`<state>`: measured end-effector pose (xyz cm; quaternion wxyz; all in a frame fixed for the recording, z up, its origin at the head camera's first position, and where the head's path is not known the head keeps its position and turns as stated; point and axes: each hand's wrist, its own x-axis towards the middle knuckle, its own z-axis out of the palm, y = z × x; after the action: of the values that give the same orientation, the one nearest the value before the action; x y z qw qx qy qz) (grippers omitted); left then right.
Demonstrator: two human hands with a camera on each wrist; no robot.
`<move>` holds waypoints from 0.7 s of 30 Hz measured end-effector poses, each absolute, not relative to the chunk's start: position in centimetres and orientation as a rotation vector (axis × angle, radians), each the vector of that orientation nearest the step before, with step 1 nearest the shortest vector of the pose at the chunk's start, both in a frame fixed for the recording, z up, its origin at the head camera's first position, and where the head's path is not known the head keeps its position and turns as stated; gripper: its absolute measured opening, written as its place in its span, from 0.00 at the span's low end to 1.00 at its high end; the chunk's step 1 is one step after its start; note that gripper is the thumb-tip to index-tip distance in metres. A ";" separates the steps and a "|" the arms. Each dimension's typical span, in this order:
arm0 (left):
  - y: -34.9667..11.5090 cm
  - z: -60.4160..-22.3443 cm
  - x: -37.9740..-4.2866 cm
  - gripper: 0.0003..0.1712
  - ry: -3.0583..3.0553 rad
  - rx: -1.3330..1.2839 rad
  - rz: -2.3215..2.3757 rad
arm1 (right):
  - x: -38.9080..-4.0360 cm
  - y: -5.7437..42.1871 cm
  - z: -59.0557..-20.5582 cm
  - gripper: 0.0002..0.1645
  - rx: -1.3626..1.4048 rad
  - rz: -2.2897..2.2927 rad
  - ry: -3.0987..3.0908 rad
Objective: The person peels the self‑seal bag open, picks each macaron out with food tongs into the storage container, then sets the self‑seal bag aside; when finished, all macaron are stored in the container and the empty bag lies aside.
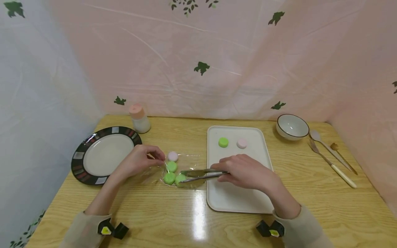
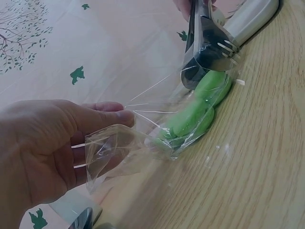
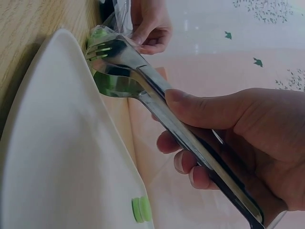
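One wooden table [image 1: 161, 213] is spanning the head view I am monitoring remotely. A white tray [image 1: 238, 198] is lying right of centre, a dark-rimmed plate [image 1: 107, 158] at far left. Between them, the person's left hand [image 1: 142, 160] is pinching the film of a clear bag [image 1: 192, 161], while the right hand [image 1: 242, 172] is grasping metal tongs [image 1: 198, 172], fingers curling around the handles, tips reaching the bag; I am unable to tell whether those tips are clasping anything. A bowl [image 1: 292, 125] is standing at right near the far edge, a spoon [image 1: 315, 135] and fork [image 1: 328, 161] lying near it. Smallest, three green macarons [image 1: 171, 167] and one pink are showing at the bag; one green and one pink are resting on the tray.
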<state>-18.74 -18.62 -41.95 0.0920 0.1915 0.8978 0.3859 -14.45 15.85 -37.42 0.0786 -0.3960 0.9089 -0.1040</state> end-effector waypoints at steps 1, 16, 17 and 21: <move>-18.6 -42.0 -18.7 0.06 2.668 0.569 1.144 | -14.4 15.8 -37.4 0.14 -1.189 -0.305 2.724; -18.5 -42.2 -18.5 0.05 2.686 0.565 1.145 | -14.2 16.3 -37.5 0.11 -1.194 -0.245 2.772; -18.5 -42.3 -18.5 0.05 2.688 0.565 1.145 | -14.2 16.3 -37.5 0.11 -1.196 -0.243 2.773; -18.4 -42.4 -18.3 0.05 2.692 0.565 1.153 | -14.1 16.4 -37.6 0.11 -1.199 -0.237 2.777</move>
<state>-18.35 -18.44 -42.37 0.0794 0.1890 0.8997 0.3853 -14.14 16.40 -37.65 0.0538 -0.3946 0.9140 -0.0780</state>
